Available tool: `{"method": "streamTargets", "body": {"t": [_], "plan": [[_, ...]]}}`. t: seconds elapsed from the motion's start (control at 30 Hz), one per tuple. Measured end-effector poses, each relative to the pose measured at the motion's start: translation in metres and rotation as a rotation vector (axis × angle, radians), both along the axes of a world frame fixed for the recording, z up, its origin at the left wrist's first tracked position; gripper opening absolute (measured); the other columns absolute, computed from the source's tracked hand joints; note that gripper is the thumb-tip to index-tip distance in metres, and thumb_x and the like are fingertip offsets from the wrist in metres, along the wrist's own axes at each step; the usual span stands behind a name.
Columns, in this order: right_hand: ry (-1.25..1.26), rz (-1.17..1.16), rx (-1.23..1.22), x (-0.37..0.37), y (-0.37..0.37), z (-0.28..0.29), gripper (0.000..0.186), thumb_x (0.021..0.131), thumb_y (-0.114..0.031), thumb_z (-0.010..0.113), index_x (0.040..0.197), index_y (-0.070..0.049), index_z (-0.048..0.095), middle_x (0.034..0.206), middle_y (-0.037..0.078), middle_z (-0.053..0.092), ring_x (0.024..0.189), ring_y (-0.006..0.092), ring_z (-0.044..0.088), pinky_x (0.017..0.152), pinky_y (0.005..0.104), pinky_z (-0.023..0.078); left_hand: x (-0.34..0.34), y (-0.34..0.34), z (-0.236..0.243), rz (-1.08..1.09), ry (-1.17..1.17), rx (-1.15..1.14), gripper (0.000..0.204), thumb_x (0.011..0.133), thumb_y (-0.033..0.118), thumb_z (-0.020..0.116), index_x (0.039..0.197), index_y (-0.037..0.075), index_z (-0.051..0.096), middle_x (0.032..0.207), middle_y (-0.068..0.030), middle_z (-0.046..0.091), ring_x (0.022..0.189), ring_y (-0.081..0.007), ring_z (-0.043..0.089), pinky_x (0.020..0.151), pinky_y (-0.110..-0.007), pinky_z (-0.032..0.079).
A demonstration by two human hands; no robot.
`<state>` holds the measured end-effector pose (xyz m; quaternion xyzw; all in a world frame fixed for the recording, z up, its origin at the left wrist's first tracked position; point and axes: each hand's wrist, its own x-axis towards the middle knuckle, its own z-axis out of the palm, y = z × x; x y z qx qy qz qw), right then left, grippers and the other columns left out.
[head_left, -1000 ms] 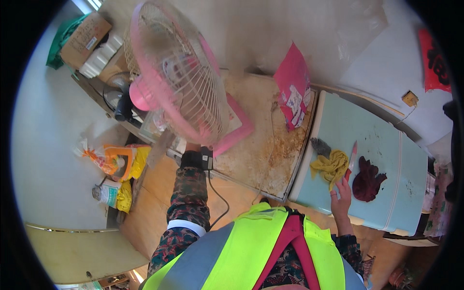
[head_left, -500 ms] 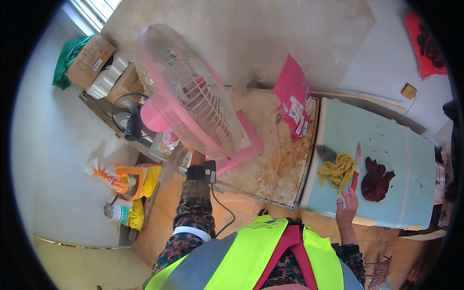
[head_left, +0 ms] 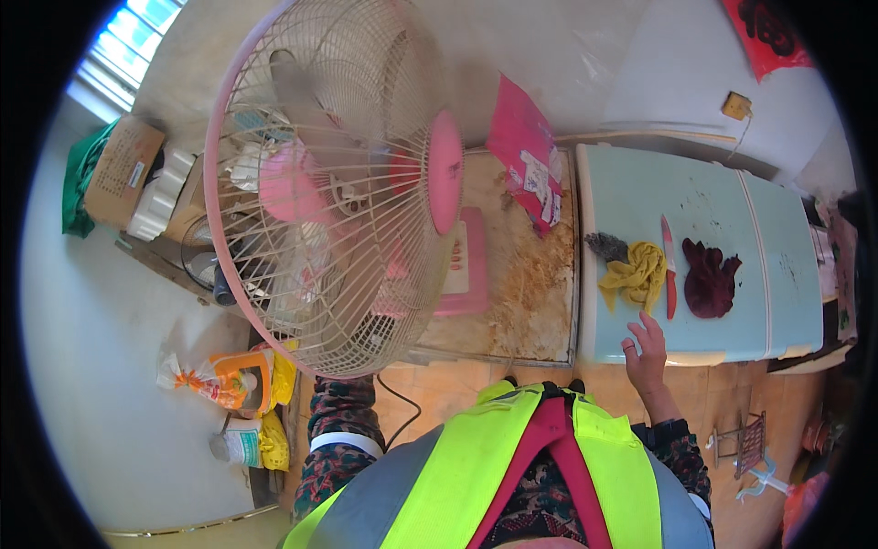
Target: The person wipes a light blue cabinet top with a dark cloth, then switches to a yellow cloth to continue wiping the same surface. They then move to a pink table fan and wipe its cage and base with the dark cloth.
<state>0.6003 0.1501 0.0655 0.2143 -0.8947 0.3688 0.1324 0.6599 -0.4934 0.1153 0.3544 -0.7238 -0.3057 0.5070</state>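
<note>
A pink fan's round wire cage point(head_left: 444, 169) fills the left middle, facing me, over its pink base point(head_left: 471, 302). My left hand is hidden behind the cage; its camouflage sleeve point(head_left: 340, 412) reaches up under it. My right hand point(head_left: 646, 352), fingers apart and empty, is at the front edge of a pale blue appliance top point(head_left: 768, 265), just below a red-handled knife point(head_left: 670, 293) and a crumpled yellow cloth point(head_left: 645, 274). A dark maroon cloth point(head_left: 709, 279) and grey scrubber point(head_left: 604, 245) lie there too.
A pink package point(head_left: 521, 146) lies on the stained surface point(head_left: 540, 311) behind the fan. Cardboard boxes point(head_left: 123, 174) and a smaller black fan point(head_left: 201, 261) stand at left, with yellow bags point(head_left: 274, 439) below. A metal rack point(head_left: 739, 439) is at lower right.
The pink fan has swung round to face me, covering my left hand. My right hand has drawn slightly away from the yellow cloth and knife.
</note>
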Motion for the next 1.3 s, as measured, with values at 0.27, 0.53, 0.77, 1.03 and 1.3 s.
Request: {"method": "streamTargets", "body": {"t": [0.27, 0.53, 0.77, 1.03, 1.3], "plan": [[0.033, 0.010, 0.028, 0.000, -0.001, 0.008, 0.036, 0.076, -0.007, 0.076, 0.111, -0.007, 0.067, 0.134, 0.019, 0.058, 0.122, 0.0400, 0.055, 0.100, 0.0459, 0.046, 0.010, -0.026, 0.000, -0.077, 0.004, 0.076, 0.038, 0.085, 0.020, 0.068, 0.116, 0.004, 0.054, 0.111, -0.0142, 0.062, 0.102, -0.0290, 0.061, 0.085, -0.042, 0.051], [-0.023, 0.076, 0.098, 0.000, -0.012, 0.015, 0.034, 0.076, -0.008, 0.076, 0.110, -0.007, 0.068, 0.133, 0.018, 0.059, 0.122, 0.0394, 0.055, 0.100, 0.0456, 0.046, 0.006, -0.049, 0.008, -0.143, 0.016, 0.137, 0.032, 0.086, 0.021, 0.067, 0.113, 0.005, 0.056, 0.109, -0.0128, 0.063, 0.100, -0.0272, 0.062, 0.084, -0.041, 0.051], [-0.028, 0.084, 0.112, -0.004, -0.034, 0.022, 0.033, 0.077, -0.009, 0.075, 0.109, -0.006, 0.068, 0.133, 0.018, 0.059, 0.122, 0.0399, 0.055, 0.100, 0.0465, 0.046, -0.004, -0.081, 0.019, -0.243, 0.010, 0.199, 0.028, 0.088, 0.022, 0.065, 0.109, 0.007, 0.058, 0.107, -0.0116, 0.063, 0.099, -0.0256, 0.063, 0.083, -0.040, 0.052], [-0.090, 0.065, 0.131, 0.009, -0.062, 0.016, 0.032, 0.078, -0.007, 0.074, 0.110, -0.005, 0.067, 0.135, 0.020, 0.056, 0.124, 0.0412, 0.053, 0.103, 0.0472, 0.045, -0.004, -0.117, 0.028, -0.355, -0.016, 0.280, 0.023, 0.089, 0.023, 0.063, 0.106, 0.008, 0.060, 0.104, -0.0102, 0.064, 0.097, -0.0238, 0.063, 0.082, -0.040, 0.052], [-0.073, 0.078, 0.089, 0.008, -0.092, 0.015, 0.035, 0.078, -0.008, 0.074, 0.112, -0.006, 0.066, 0.136, 0.020, 0.056, 0.124, 0.0408, 0.053, 0.103, 0.0462, 0.044, 0.021, -0.134, 0.024, -0.385, -0.048, 0.364, 0.019, 0.091, 0.024, 0.062, 0.102, 0.009, 0.062, 0.102, -0.0088, 0.065, 0.095, -0.0220, 0.064, 0.081, -0.039, 0.052]]}}
